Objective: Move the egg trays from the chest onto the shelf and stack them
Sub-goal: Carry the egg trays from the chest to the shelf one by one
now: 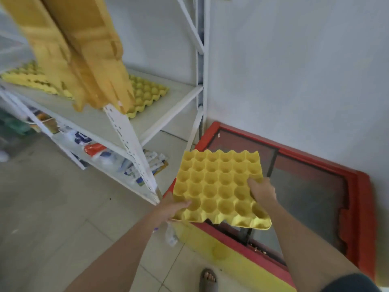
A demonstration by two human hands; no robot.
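An egg tray (219,186) hung above the chest's (315,186) near-left corner. The shelf (88,121) stood at ten o'clock from it, bearing a second tray (147,93) and, farther left, a third (27,77).

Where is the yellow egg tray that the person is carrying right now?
In the head view, the yellow egg tray is low and right of centre, held by the left hand and right hand above the red-rimmed chest, right of the white shelf.
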